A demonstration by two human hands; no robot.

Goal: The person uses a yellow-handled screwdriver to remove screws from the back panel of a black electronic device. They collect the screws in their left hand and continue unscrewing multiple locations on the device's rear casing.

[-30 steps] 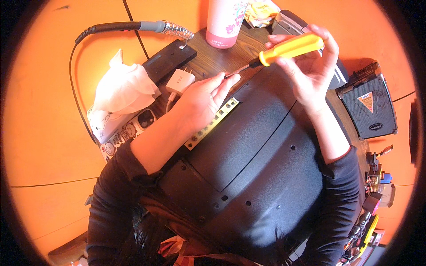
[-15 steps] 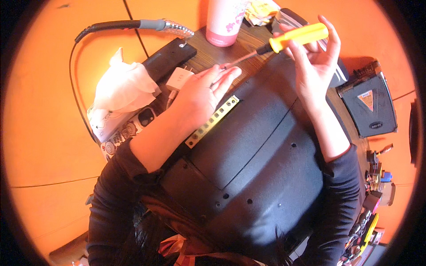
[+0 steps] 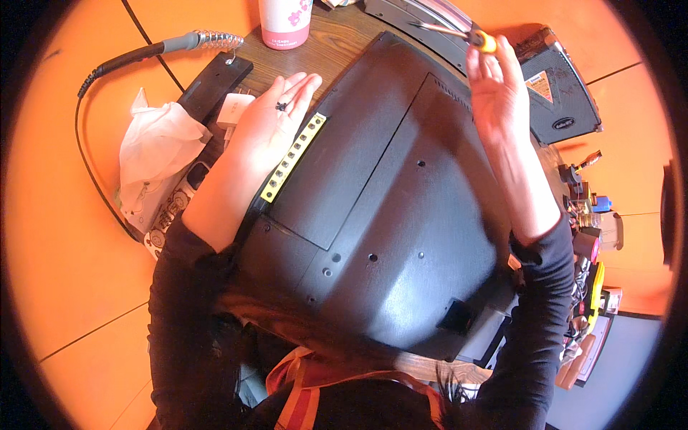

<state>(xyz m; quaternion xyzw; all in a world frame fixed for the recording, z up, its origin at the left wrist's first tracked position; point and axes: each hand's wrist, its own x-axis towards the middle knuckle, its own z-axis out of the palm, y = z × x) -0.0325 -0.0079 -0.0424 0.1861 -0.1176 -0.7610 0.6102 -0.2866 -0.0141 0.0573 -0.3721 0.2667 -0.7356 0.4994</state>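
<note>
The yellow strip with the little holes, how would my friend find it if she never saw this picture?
Start at the big black monitor back lying face down in the middle. Go to its left edge, right beside the left hand that lies palm up with tiny dark screws on it. The yellow strip runs slantwise there, the only bright yellow part on the black panel, with a row of dark ports.

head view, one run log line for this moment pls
left hand: palm up, small dark screw on it | right hand: holds yellow-handled screwdriver | black monitor back panel on lap, yellow port strip
</note>
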